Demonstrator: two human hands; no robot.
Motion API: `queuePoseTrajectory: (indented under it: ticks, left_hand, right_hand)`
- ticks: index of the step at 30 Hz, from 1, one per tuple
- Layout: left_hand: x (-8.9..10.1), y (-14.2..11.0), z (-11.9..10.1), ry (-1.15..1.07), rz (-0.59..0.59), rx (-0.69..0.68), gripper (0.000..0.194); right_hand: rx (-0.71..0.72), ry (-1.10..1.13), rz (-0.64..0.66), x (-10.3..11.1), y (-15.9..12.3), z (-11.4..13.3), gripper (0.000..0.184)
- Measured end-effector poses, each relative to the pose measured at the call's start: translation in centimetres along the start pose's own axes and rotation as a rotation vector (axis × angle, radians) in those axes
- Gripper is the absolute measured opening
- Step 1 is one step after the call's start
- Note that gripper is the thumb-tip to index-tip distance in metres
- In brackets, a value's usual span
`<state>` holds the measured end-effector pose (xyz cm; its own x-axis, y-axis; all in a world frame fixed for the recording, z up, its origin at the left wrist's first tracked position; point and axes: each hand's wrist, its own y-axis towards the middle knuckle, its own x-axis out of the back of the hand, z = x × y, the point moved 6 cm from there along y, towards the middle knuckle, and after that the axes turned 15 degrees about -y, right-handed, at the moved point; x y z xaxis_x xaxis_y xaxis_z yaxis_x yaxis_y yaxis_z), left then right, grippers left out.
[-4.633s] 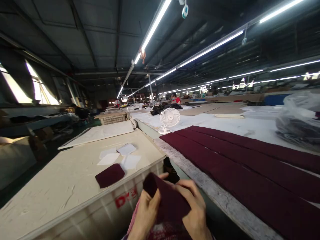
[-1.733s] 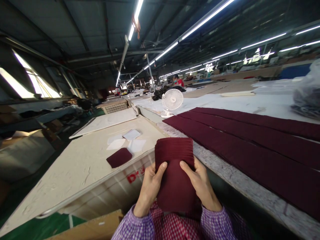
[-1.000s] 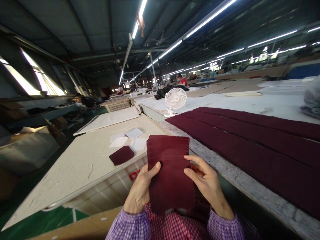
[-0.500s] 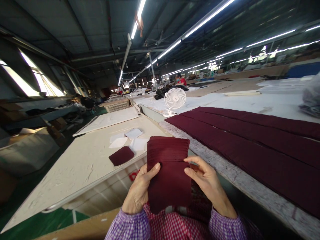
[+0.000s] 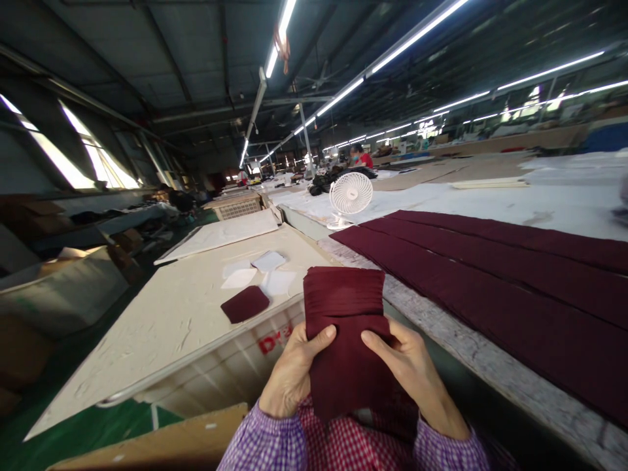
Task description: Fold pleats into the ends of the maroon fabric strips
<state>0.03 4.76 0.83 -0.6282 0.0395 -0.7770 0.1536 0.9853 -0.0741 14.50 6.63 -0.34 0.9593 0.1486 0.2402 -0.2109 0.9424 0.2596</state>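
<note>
Long work table (image 5: 426,198) ran along the right with dark maroon panels (image 5: 495,278) flat on it, cream board (image 5: 142,320) sat to the left, and a white fan (image 5: 350,193) stood near the panels' far end. Maroon stack (image 5: 346,366) was up in front of the torso, held off both surfaces, its upper edges fanned in steps (layer count unreadable); left hand (image 5: 289,376) and right hand (image 5: 417,366) were mostly closed on its sides, thumbs on the front face, other fingers largely hidden. One loose maroon piece (image 5: 245,304) lay on the board beside smaller white pieces (image 5: 269,261).
</note>
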Motion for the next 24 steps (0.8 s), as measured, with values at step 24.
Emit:
queuePoseTrajectory:
  ticks: [24]
  left_hand:
    - [0.6, 0.0, -0.1, -0.007, -0.058, 0.009, 0.021]
  right_hand:
    - [0.037, 0.068, -0.118, 1.2, 0.1, 0.0, 0.034]
